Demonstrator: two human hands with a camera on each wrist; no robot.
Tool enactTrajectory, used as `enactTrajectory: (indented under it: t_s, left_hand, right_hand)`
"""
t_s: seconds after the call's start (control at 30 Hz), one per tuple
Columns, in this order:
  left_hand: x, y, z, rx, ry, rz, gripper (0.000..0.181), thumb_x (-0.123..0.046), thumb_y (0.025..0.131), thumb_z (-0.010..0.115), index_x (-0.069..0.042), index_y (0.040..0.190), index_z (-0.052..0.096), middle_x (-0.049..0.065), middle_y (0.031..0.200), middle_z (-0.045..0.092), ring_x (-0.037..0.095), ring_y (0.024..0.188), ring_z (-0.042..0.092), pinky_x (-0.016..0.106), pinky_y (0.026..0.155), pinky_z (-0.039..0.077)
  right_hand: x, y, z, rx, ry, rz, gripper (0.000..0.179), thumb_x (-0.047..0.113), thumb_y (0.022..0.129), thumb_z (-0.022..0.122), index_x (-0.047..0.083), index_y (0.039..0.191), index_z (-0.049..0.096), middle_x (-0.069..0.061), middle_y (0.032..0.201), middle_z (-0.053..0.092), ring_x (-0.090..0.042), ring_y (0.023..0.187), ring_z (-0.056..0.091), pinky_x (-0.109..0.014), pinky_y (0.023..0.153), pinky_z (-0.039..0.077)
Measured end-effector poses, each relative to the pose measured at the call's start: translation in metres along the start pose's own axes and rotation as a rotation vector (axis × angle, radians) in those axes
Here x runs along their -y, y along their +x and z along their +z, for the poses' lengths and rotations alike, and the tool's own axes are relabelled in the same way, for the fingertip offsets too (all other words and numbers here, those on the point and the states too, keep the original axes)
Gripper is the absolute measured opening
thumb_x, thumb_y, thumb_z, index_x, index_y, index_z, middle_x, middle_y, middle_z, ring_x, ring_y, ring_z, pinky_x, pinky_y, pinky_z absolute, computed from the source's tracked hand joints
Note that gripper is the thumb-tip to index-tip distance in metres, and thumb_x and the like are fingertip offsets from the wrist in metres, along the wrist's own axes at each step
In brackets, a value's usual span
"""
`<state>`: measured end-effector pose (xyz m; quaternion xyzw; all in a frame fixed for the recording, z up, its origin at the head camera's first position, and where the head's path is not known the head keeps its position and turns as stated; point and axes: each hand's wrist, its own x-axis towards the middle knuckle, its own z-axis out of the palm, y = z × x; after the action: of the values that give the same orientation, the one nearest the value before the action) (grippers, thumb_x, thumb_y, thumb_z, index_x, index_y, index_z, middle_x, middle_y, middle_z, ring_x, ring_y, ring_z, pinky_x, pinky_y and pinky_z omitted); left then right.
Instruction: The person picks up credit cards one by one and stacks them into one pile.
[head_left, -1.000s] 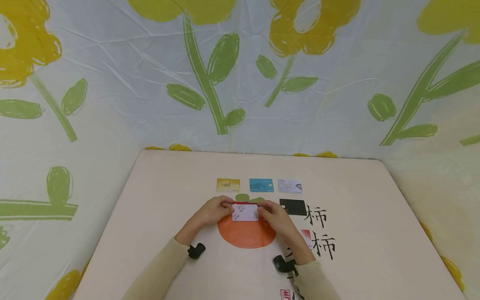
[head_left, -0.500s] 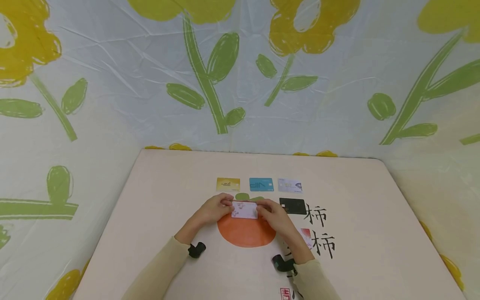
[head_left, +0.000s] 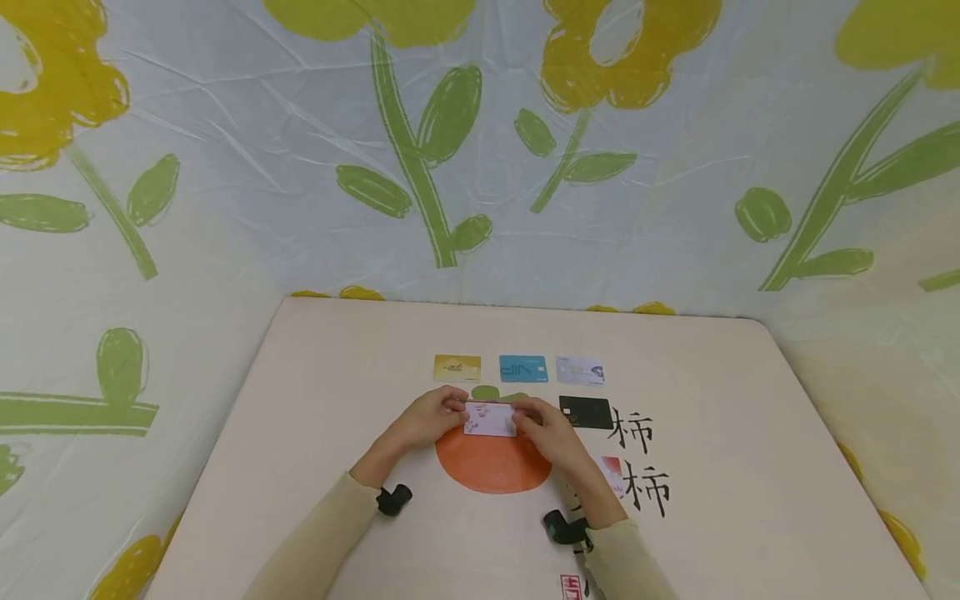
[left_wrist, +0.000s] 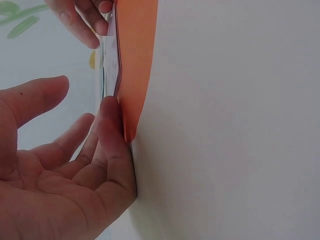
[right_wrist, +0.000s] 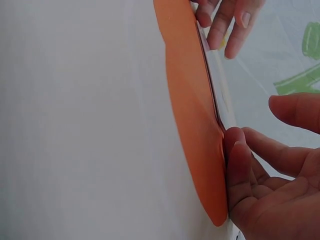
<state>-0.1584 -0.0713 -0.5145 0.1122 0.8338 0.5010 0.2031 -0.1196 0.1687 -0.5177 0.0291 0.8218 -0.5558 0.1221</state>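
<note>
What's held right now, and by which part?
The white floral card: the left hand holds its left end, the right hand its right end.

On the pale pink table covering (head_left: 345,350), the Chinese character 柿 can be read two times, in black brush writing: an upper 柿 (head_left: 634,431) beside the black card (head_left: 586,412), and a lower 柿 (head_left: 647,490) beside the pink-and-red card (head_left: 612,477). A red seal (head_left: 571,587) is printed near the bottom edge, but the sign in it I cannot read with certainty. The blue card (head_left: 523,369) bears large letters — they look like VIP, turned upside down. The gold card (head_left: 457,368), the silver-white card (head_left: 580,371) and the held white card (head_left: 490,419) have print too small for reading.
</note>
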Motion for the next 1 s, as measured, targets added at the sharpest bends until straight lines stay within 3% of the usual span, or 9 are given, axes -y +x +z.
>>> enactTrajectory:
  t_s: [0.53,0.77,1.0]
  left_hand:
    - [0.006,0.002,-0.004,-0.007,-0.021,-0.012,0.035,-0.019,0.095,0.067,-0.007,0.128,0.062,0.002,0.109,0.067,0.023,0.103,0.064,0.043,0.095,0.05]
    - [0.013,0.005,-0.016,-0.085,-0.036,0.002,0.037,-0.016,0.093,0.066,-0.006,0.128,0.062,0.002,0.108,0.068,0.019,0.101,0.066,0.041,0.091,0.051]
    - [0.013,0.008,-0.032,-0.147,0.004,0.002,0.036,-0.02,0.093,0.068,-0.008,0.127,0.062,0.001,0.106,0.069,0.022,0.105,0.066,0.042,0.094,0.05]
  right_hand:
    - [0.003,0.0,-0.002,0.011,0.045,-0.012,0.032,0.014,0.1,0.061,0.004,0.131,0.062,-0.01,0.116,0.062,-0.028,0.103,0.056,-0.039,0.088,0.053]
    - [0.01,0.011,-0.007,0.012,0.003,0.061,0.036,0.024,0.1,0.062,0.011,0.134,0.061,-0.006,0.117,0.06,-0.027,0.104,0.056,-0.037,0.088,0.052]
    - [0.021,0.031,-0.012,0.02,-0.124,-0.098,0.037,0.019,0.1,0.062,0.003,0.133,0.06,-0.011,0.114,0.062,-0.029,0.101,0.06,-0.038,0.084,0.053]
